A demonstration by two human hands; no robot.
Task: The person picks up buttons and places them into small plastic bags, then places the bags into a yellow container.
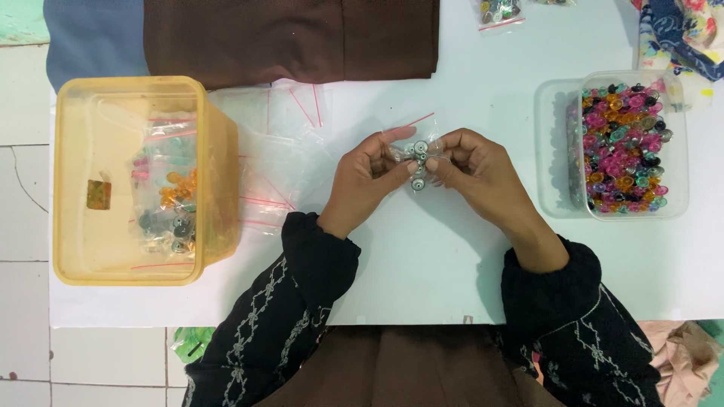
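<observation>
At the far left stood a yellow plastic tub (72,181), holding several small filled bags of coloured beads. Just right of it, a loose heap of empty clear zip bags (275,162) with red seal strips lay on the white table (422,264), some touching the tub's side. Above them, at the table's far edge, sat a folded brown cloth (290,38).

Near the middle, the left hand (369,181) had its fingers curled shut, thumb and forefinger pinching the left side of a small clear bag (417,154) — a bag with a few grey-ringed beads inside, held just above the table. The right hand (475,169) pinched the bag's other side in the same closed grip, its fingertips almost meeting those of the left.

Well apart to the right stood a clear plastic container (675,151) — full of pink, orange, green and dark beads. Another small filled bag (499,11) lay at the top edge.
</observation>
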